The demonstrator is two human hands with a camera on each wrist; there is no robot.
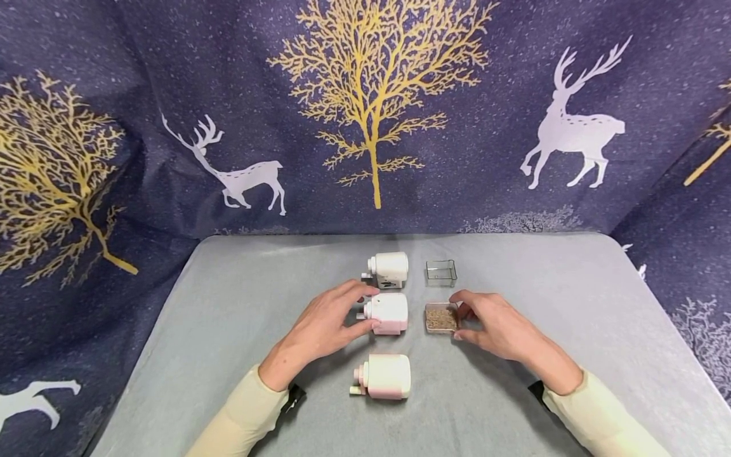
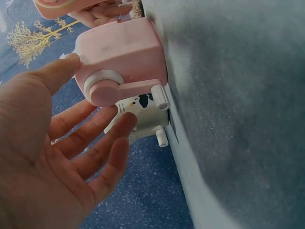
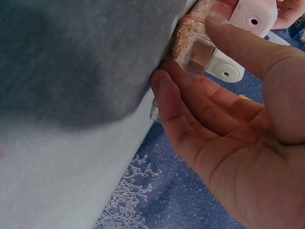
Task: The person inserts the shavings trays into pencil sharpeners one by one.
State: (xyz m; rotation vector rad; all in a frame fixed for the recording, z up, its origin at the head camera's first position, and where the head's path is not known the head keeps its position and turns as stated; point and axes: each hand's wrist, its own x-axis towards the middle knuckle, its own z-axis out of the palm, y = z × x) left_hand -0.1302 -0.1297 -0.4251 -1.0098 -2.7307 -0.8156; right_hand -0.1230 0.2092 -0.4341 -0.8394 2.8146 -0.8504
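Note:
My left hand (image 1: 327,322) spans the crank side of a pale pink pencil sharpener (image 2: 121,52), holding it between thumb and fingers; its other fingers spread loosely below the crank (image 2: 136,88). On the right, my right hand (image 1: 498,322) pinches a clear shavings tray (image 1: 441,318) by its outer end, thumb on one side and fingers on the other. Brown pencil shavings (image 3: 188,36) cover the tray's floor. The tray lies on the table, a short gap from the sharpener's right side.
Behind the pink one stands a white pencil sharpener (image 1: 391,269) with black patches. A clear tray without shavings (image 1: 441,271) sits to its right. Closer to me is a cream and pink pencil sharpener (image 1: 388,376), its crank facing left. A dark blue patterned cloth (image 1: 434,190) hangs behind the grey table (image 1: 228,279).

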